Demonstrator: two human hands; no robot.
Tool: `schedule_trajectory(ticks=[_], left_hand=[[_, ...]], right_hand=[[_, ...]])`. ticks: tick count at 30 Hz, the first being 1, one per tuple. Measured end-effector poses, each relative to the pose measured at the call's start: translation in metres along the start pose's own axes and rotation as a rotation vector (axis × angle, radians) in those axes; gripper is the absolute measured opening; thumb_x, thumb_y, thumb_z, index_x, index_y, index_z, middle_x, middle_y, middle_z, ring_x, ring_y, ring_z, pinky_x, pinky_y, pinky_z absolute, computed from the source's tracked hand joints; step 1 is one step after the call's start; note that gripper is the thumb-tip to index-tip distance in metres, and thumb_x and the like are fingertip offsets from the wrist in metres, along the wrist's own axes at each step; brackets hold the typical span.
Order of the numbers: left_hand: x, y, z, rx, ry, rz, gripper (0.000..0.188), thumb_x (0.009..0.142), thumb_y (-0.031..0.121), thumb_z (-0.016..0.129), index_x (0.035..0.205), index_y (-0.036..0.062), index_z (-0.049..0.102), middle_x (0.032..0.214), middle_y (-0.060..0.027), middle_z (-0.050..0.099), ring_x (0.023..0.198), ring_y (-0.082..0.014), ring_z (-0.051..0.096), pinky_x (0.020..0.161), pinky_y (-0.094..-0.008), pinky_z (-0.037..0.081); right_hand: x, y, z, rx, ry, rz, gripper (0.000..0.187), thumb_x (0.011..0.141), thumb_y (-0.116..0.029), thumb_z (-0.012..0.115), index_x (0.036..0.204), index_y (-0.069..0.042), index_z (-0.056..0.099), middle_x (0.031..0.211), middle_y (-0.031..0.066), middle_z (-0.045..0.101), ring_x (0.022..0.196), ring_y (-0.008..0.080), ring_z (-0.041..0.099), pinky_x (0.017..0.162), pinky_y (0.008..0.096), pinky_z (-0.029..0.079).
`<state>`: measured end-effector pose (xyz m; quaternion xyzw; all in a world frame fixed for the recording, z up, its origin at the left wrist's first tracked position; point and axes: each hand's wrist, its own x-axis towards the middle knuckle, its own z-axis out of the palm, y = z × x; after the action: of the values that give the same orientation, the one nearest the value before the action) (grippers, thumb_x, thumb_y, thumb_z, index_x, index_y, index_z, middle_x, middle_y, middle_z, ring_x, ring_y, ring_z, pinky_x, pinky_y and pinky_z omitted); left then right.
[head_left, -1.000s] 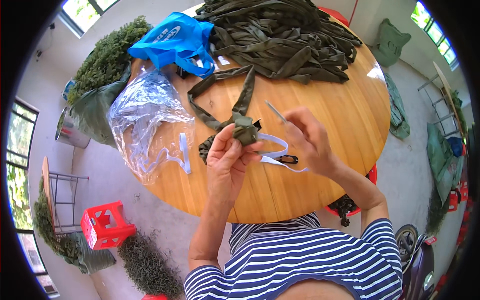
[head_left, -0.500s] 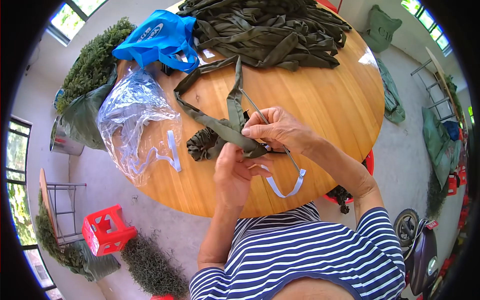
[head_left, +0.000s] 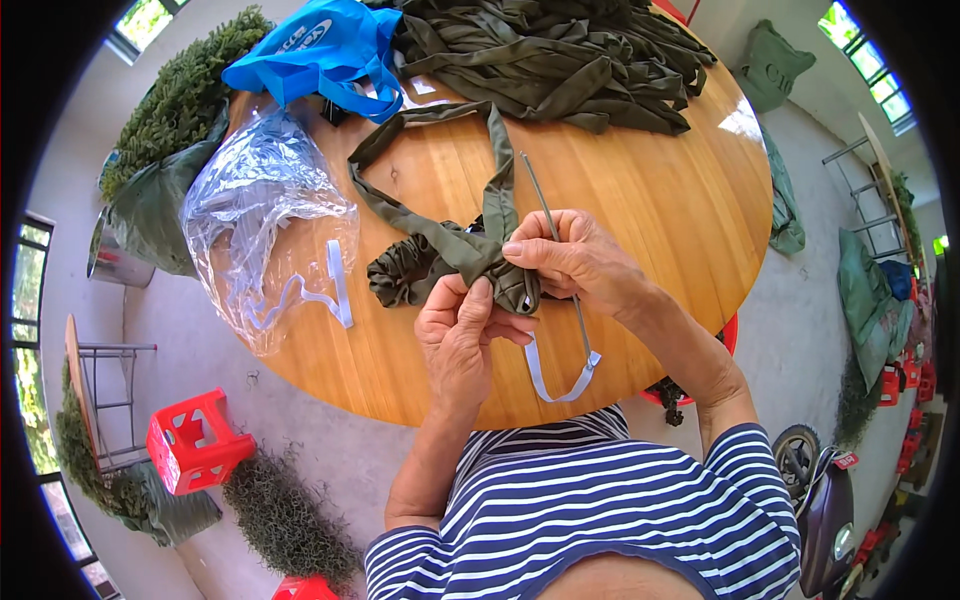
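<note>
A long olive-green fabric strip [head_left: 503, 180] loops over the table, with a gathered, ruffled bundle [head_left: 398, 272] at its left end. My left hand [head_left: 458, 335] pinches the strip's near end between thumb and fingers. Close by on the right, my right hand [head_left: 578, 262] pinches the strip's edge with thumb and forefinger. A thin metal rod [head_left: 535, 185] slants through that same hand, its far end sticking up past the fingers. From the rod's lower end hangs a white elastic band [head_left: 536, 375], curving back up toward the fabric, where its other end is hidden.
On the round wooden table [head_left: 650, 230] lie a heap of green fabric strips [head_left: 560, 65], a blue bag [head_left: 310, 55] and a clear plastic bag [head_left: 265, 190] with white elastic by it. A red stool [head_left: 195, 440] and artificial greenery [head_left: 290, 515] are on the floor at left.
The strip's near end has been turned upward and bunched between my hands. My right hand and the rod have shifted slightly right, and the strip's loop has spread wider.
</note>
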<state>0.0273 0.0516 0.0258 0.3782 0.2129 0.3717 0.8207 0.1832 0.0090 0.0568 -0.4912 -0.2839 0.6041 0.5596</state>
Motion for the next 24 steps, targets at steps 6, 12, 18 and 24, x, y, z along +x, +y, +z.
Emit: schedule_trajectory(ticks=[6, 12, 18, 24], left_hand=[[0.006, 0.001, -0.004, 0.118, 0.129, 0.126, 0.015, 0.089, 0.015, 0.050, 0.088, -0.0004, 0.053, 0.076, -0.0116, 0.063, 0.061, -0.0189, 0.064, 0.048, -0.0255, 0.053], [0.007, 0.003, 0.000, 0.139, 0.186, 0.220, 0.015, 0.088, 0.015, 0.053, 0.085, 0.0003, 0.053, 0.075, -0.0093, 0.063, 0.062, -0.0156, 0.063, 0.050, -0.0234, 0.050], [0.004, 0.001, -0.002, 0.179, 0.220, 0.229, 0.011, 0.086, 0.011, 0.056, 0.084, 0.0001, 0.055, 0.075, -0.0080, 0.063, 0.063, -0.0137, 0.062, 0.052, -0.0223, 0.049], [0.004, -0.001, -0.003, 0.243, 0.225, 0.215, 0.015, 0.083, 0.006, 0.058, 0.096, -0.0026, 0.057, 0.080, -0.0082, 0.063, 0.064, -0.0120, 0.062, 0.053, -0.0210, 0.049]], right_hand=[[-0.026, -0.027, 0.014, -0.373, 0.075, -0.145, 0.029, 0.087, -0.017, 0.053, 0.111, 0.000, 0.050, 0.059, -0.0018, 0.043, 0.055, 0.0057, 0.041, 0.050, 0.0229, 0.036], [-0.035, -0.007, 0.024, -0.868, 0.135, -0.347, 0.032, 0.088, -0.010, 0.047, 0.119, -0.003, 0.045, 0.072, 0.0136, 0.053, 0.061, 0.0193, 0.054, 0.058, 0.0300, 0.043], [-0.030, -0.002, 0.021, -0.985, 0.245, -0.352, 0.031, 0.087, -0.012, 0.050, 0.117, -0.004, 0.047, 0.097, 0.0184, 0.059, 0.079, 0.0330, 0.060, 0.066, 0.0360, 0.047], [-0.032, 0.010, 0.021, -1.202, 0.313, -0.520, 0.032, 0.086, -0.014, 0.052, 0.117, -0.006, 0.048, 0.098, 0.0163, 0.060, 0.084, 0.0319, 0.060, 0.068, 0.0377, 0.049]])
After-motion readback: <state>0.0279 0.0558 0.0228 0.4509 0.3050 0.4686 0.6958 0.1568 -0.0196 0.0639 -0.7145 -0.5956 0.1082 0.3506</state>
